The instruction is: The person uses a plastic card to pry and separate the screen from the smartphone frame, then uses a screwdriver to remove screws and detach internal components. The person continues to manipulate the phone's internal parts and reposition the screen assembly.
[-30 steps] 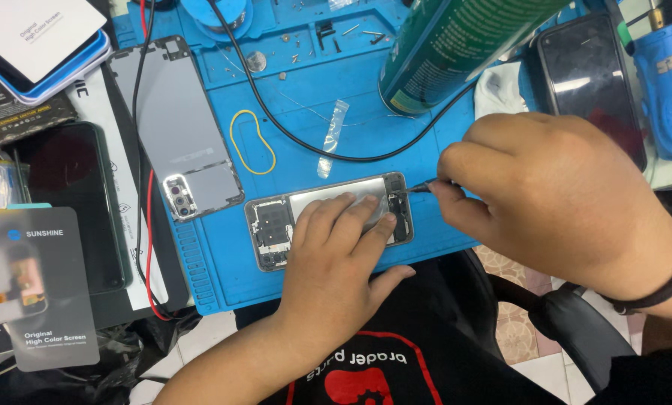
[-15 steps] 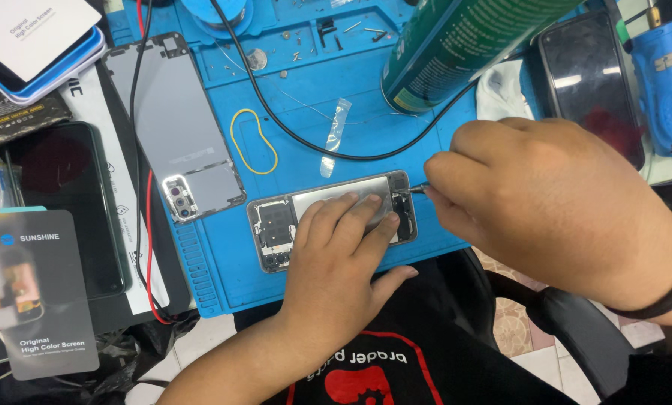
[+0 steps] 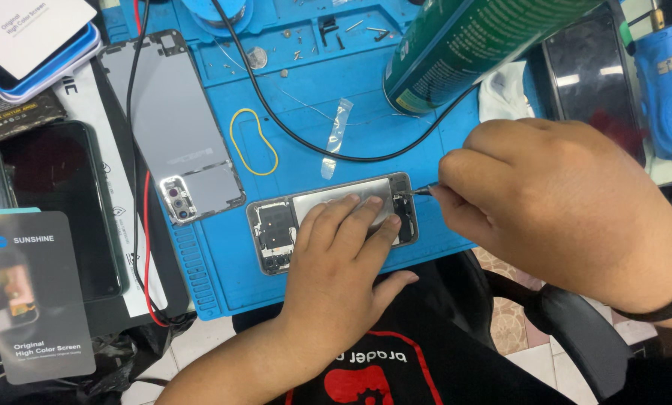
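Note:
An opened phone point(image 3: 276, 229) with its back removed lies on a blue work mat point(image 3: 306, 82), showing its board and a silver battery. My left hand point(image 3: 336, 266) lies flat on the phone, fingers pressing the battery. My right hand point(image 3: 561, 206) is closed around a thin metal tool point(image 3: 421, 191), whose tip touches the phone's right end. The grey back cover point(image 3: 167, 127) with its camera cutout lies on the mat to the left.
A green spray can point(image 3: 471, 45) lies tilted at the top right. A black cable point(image 3: 298, 135), a yellow rubber band point(image 3: 252, 141) and loose screws sit on the mat. A dark phone point(image 3: 591, 75), a blue device point(image 3: 669, 90), and boxes at left surround it.
My right hand has shifted slightly left and down with the tool at the phone's right end. My left hand stays pressed on the phone.

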Demonstrator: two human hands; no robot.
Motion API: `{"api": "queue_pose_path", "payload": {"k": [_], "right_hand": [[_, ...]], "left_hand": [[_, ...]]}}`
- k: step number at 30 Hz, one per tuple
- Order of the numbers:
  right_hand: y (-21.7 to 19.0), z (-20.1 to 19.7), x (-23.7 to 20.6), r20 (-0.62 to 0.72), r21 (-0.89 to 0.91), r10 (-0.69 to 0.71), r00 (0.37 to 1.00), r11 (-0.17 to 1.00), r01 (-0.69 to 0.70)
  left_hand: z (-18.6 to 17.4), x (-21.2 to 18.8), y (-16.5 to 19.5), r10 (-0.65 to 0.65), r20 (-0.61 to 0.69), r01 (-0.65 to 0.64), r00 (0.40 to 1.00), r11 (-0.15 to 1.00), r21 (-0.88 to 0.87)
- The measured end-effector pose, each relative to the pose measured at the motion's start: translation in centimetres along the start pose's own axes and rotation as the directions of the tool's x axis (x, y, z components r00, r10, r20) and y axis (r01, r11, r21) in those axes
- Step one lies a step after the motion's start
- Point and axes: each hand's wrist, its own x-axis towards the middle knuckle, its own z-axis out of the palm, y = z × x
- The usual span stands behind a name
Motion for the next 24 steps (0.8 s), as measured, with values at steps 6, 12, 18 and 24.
{"api": "queue_pose_path", "payload": {"k": [6,12,18,24], "right_hand": [[-0.01,-0.01,0.09,-0.04,-0.018,-0.016,0.999,1.0,0.016],[0.11,0.15,-0.13,-0.02,0.022,0.003,1.0,1.0,-0.002],[-0.02,0.27,-0.17,-0.028,-0.029,-0.03,0.999,0.999,0.03],[-0.02,-0.27,0.16,0.063,-0.043,-0.145,0.987,0.988,0.147]], "left_hand": [[0.01,0.0,0.01,0.004,-0.009,-0.004,1.0,1.0,0.003],[0.09,-0.06,-0.05,0.004,0.0,-0.004,1.0,1.0,-0.005],[0.02,-0.04,-0.04,0.0,-0.009,0.0,1.0,1.0,-0.011],[0.04,-0.14,-0.09,-0.006,-0.002,0.006,1.0,1.0,-0.021]]}}
